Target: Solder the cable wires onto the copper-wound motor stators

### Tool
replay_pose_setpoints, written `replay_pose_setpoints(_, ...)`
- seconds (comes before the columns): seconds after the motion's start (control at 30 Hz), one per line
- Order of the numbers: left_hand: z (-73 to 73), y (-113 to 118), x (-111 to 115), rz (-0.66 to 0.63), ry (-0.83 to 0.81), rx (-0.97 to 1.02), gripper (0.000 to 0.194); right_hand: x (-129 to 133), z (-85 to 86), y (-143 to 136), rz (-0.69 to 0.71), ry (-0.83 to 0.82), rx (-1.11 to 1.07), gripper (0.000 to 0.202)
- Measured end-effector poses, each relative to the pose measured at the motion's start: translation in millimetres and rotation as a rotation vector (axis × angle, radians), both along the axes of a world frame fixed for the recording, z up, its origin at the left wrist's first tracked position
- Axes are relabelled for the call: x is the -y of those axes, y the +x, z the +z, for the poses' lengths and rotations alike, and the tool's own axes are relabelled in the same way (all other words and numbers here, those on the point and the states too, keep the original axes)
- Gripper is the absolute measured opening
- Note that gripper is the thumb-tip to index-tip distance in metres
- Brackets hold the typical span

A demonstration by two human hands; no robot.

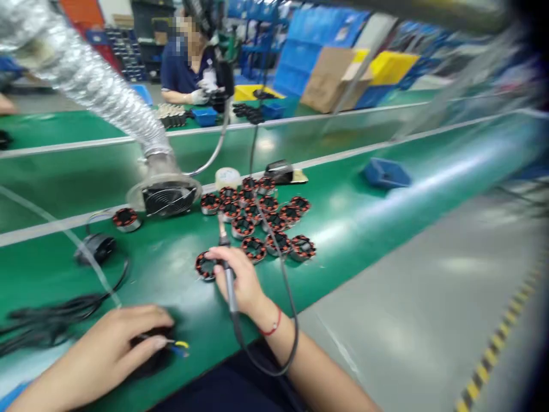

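Observation:
My left hand (124, 340) is closed around a dark rounded part (150, 363) near the bench's front edge. Short yellow and blue wires (180, 347) stick out past my thumb; the part is blurred and mostly covered. My right hand (242, 277) grips a soldering iron (230, 289), its tip pointing away from me and its cable looping over my forearm. Fingertips of that hand also reach the rim of a ring-shaped motor stator (205, 266) with copper-coloured windings. Several similar stators (243, 227) stand grouped just beyond it.
A fume extraction duct (160, 166) hangs over the green bench (163, 280). Beyond the stators sit a tape roll (227, 176) and a blue bin (386, 173). Black cables (55, 317) lie at left. Across the bench, a person (184, 68) in dark blue works with gloved hands.

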State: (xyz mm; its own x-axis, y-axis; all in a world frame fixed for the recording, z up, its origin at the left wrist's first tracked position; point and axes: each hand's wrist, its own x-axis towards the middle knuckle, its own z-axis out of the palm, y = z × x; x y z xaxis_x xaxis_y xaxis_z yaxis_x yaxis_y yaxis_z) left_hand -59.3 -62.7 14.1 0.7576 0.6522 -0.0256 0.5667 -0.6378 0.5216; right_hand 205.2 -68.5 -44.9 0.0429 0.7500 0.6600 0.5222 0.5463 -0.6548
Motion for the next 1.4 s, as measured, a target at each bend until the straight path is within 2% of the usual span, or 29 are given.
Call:
replay_pose_setpoints(0.1, 17.9, 10, 2, -0.123, -0.209, -0.114, 0.019, 7, -0.3, 3, 0.053, -0.074, -0.088, 0.036)
replay_pose_setpoints(0.2, 28.2, 15, -2, -0.183, -0.275, -0.072, 0.014, 11, -1.4, 3, 0.033, -0.098, -0.083, 0.037)
replay_pose_setpoints(0.3, 35.4, 8, 3, -0.230, -0.306, -0.009, 0.029, 16, 2.9, 0, 0.068, -0.093, -0.082, 0.039)
replay_pose_setpoints(0.37, 39.6, 1, 16, -0.239, -0.261, -0.051, 0.031, 18, 7.1, -3, 0.092, -0.085, -0.060, 0.039)
replay_pose_setpoints(0.47, 39.8, -5, 39, -0.246, -0.092, -0.164, 0.007, 20, 10.8, -5, 0.105, -0.073, -0.027, 0.039)
replay_pose_setpoints(0.5, 37.5, -6, 46, -0.253, -0.028, -0.181, 0.005, 21, 11.2, -6, 0.104, -0.071, -0.026, 0.038)
replay_pose_setpoints(0.53, 34.2, -6, 50, -0.254, 0.029, -0.186, 0.013, 21, 11.3, -7, 0.103, -0.069, -0.031, 0.038)
replay_pose_setpoints(0.6, 25.7, -3, 51, -0.209, 0.102, -0.162, 0.021, 22, 11.2, -8, 0.098, -0.064, -0.048, 0.037)
replay_pose_setpoints(0.67, 16.4, 0, 42, -0.069, 0.106, -0.108, 0.023, 24, 11.4, -11, 0.094, -0.075, -0.067, 0.036)
replay_pose_setpoints(0.73, 8.5, 5, 26, 0.092, 0.045, -0.039, 0.022, 25, 12.2, -14, 0.093, -0.112, -0.071, 0.036)
replay_pose_setpoints(0.8, 3.0, 11, 10, 0.184, -0.054, 0.039, 0.019, 24, 13.0, -17, 0.124, -0.174, -0.083, 0.035)
replay_pose_setpoints(0.9, -1.0, 19, -7, 0.211, -0.168, 0.146, 0.018, 21, 13.9, -23, 0.217, -0.291, -0.171, 0.035)
replay_pose_setpoints(1.03, -1.8, 22, -11, 0.199, -0.267, 0.200, 0.019, 18, 14.9, -34, 0.284, -0.393, -0.330, 0.035)
replay_pose_setpoints(1.2, 0.2, 22, -9, 0.257, -0.324, 0.206, 0.014, 21, 17.8, -46, 0.311, -0.389, -0.469, 0.041)
replay_pose_setpoints(1.4, 4.6, 29, -7, 0.332, -0.281, 0.125, 0.016, 22, 21.6, -53, 0.275, -0.377, -0.431, 0.043)
